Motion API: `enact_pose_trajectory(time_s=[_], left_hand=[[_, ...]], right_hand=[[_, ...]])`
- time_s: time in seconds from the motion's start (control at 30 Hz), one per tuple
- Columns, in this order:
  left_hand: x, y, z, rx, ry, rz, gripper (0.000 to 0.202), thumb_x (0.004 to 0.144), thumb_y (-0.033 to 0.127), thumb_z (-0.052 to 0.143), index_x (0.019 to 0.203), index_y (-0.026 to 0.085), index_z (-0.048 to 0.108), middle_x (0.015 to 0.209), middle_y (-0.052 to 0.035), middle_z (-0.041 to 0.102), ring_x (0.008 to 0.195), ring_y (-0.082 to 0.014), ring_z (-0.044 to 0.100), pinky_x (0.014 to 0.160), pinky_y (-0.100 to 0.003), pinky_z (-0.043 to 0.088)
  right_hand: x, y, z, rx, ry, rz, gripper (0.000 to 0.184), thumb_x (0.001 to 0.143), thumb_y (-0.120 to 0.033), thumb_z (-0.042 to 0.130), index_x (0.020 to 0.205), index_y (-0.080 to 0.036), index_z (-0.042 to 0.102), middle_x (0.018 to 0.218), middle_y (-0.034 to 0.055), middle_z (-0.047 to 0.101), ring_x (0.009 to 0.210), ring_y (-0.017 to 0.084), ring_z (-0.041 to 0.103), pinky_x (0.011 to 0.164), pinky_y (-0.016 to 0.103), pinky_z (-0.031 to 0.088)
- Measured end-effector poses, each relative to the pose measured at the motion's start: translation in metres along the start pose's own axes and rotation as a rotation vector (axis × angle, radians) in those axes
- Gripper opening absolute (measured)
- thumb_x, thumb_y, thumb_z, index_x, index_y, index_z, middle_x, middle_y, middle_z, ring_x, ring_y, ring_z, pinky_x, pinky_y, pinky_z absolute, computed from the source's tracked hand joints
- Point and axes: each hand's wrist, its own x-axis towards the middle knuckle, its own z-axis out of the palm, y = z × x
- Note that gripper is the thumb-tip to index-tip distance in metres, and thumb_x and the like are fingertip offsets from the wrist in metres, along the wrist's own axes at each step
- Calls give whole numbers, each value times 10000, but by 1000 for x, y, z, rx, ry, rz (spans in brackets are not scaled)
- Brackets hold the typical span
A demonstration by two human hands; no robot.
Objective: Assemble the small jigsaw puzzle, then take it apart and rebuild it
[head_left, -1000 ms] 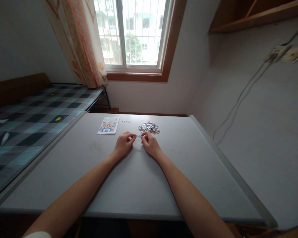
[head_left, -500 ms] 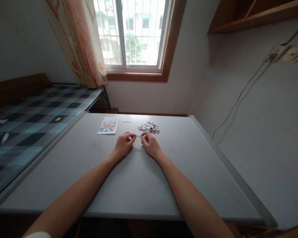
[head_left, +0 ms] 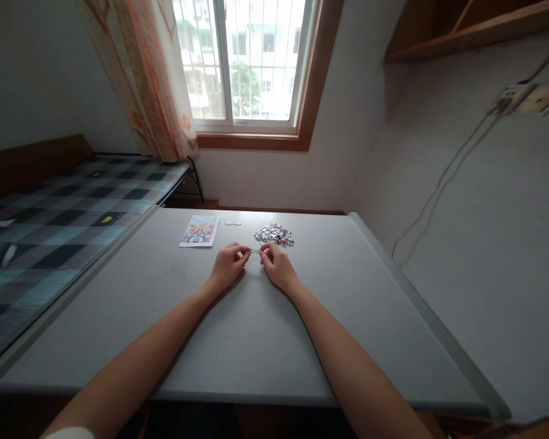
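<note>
Both my hands rest on the grey table, fingertips meeting. My left hand and my right hand each pinch small jigsaw pieces held between them, just above the tabletop. A loose pile of puzzle pieces lies just beyond my right hand. A colourful picture card lies flat beyond my left hand. A short row of joined pieces sits between the card and the pile.
A bed with a checked cover stands along the table's left edge. The wall runs close along the right edge, with a cable hanging down it. A window and curtain are behind the table.
</note>
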Motion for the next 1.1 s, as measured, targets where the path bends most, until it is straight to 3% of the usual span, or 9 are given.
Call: enact_pose_trajectory(time_s=[1.1], left_hand=[[0, 0, 0, 10, 0, 4, 160, 826, 289, 601, 838, 177, 714, 729, -13, 607, 529, -87, 549, 511, -195, 430]], right_hand=[[0, -2, -1, -11, -6, 15, 99, 870, -268, 457, 893, -210, 534, 646, -32, 585, 588, 131, 543, 607, 229, 383]])
